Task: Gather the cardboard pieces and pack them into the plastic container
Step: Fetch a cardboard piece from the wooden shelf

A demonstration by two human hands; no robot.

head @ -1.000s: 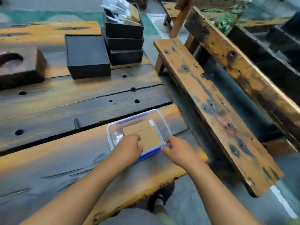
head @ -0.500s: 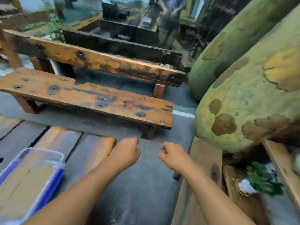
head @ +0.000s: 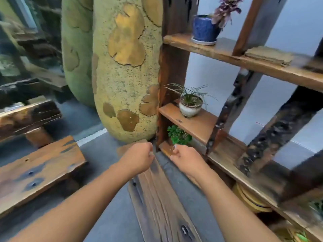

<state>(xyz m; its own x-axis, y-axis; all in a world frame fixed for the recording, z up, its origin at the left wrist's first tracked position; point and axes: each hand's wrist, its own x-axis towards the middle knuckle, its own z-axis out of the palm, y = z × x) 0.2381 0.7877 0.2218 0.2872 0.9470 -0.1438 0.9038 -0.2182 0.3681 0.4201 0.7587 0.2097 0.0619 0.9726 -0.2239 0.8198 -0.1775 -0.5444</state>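
Observation:
A flat stack of brown cardboard pieces (head: pixel 269 55) lies on the upper shelf of a wooden rack, at the right of the view. The plastic container is out of sight. My left hand (head: pixel 138 158) and my right hand (head: pixel 187 158) hover side by side in front of me above a wooden plank, both with fingers curled in and nothing visible in them. The cardboard is well above and to the right of my right hand.
The wooden rack (head: pixel 192 123) holds a blue plant pot (head: pixel 204 29), a white plant pot (head: pixel 190 107) and a small green plant (head: pixel 178 135). A large mottled green column (head: pixel 122 67) stands left of it. A wooden bench (head: pixel 38 168) sits at lower left.
The view has swung right, away from the table and the plastic container with cardboard in it, to the rack. Both hands left the container and stay curled in front.

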